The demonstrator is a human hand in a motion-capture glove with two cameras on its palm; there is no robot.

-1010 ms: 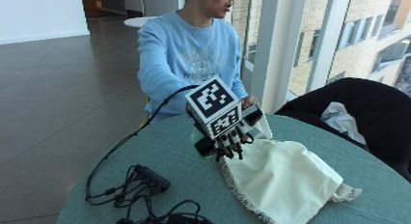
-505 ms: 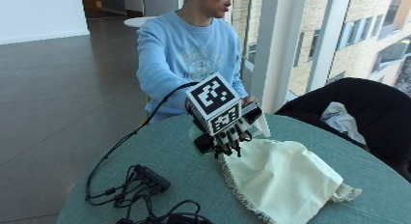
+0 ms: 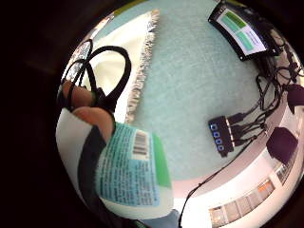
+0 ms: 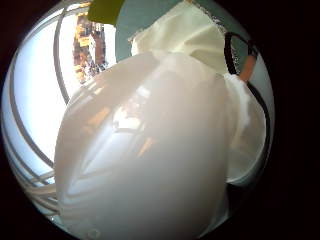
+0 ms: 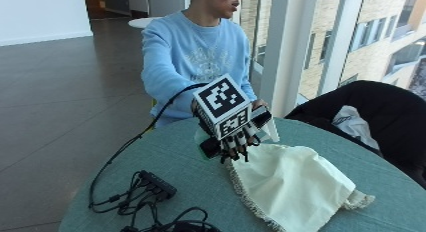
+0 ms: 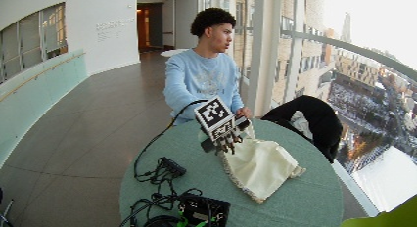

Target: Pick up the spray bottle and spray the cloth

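Note:
My gloved right hand (image 5: 234,141) hovers just above the round teal table (image 5: 200,192), at the near fringed edge of the cream cloth (image 5: 293,184). Its fingers (image 5: 237,150) point down and curl round the spray bottle (image 3: 133,171), a white bottle with a teal and green label. The bottle's white body (image 4: 150,160) fills the thumb side palm view, and a white part of the bottle (image 5: 271,133) shows behind the hand. The cloth (image 3: 121,52) lies flat beneath and beyond the hand. The person's bare hand (image 5: 258,104) sits behind the gloved one; what it touches is hidden.
A black hub with cables (image 5: 156,184) lies on the table on the side away from the cloth. A black device with a lit screen (image 3: 240,33) sits farther along the table. A dark jacket drapes a chair (image 5: 359,112) beyond the table's far edge.
The gloved hand with the bottle has risen slightly over the cloth's edge. The cloth and the cables lie as before.

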